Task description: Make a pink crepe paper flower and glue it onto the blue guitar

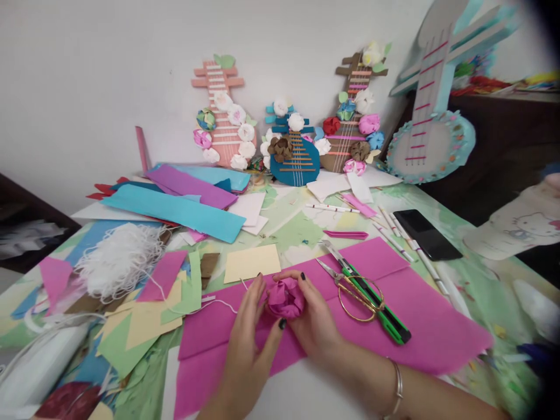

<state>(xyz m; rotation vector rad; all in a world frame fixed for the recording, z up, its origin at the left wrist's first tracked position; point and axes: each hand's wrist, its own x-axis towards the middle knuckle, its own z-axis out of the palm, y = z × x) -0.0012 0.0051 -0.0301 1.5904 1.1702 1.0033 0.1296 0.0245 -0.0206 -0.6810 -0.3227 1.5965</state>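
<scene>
A magenta paper flower (pixel 286 297) sits cupped between my two hands above a large magenta paper sheet (pixel 210 335). My right hand (pixel 312 315) curls round its right side, fingers over the top edge. My left hand (pixel 256 326) closes on it from the left, the thumb touching its lower front. White string (pixel 223 302) runs on the sheet left of my left hand. Gold-handled scissors (pixel 359 300) and a green utility knife (pixel 376 303) lie crossed on the sheet, right of my right hand.
A bundle of white string (pixel 120 259) and paper scraps (pixel 144 324) cover the left. Folded coloured paper (pixel 175 210) is stacked behind. Flower-decorated paper instruments (pixel 295 157) lean on the wall. A phone (pixel 426 233), marker pens (pixel 422 262) and a bottle (pixel 516 224) are at right.
</scene>
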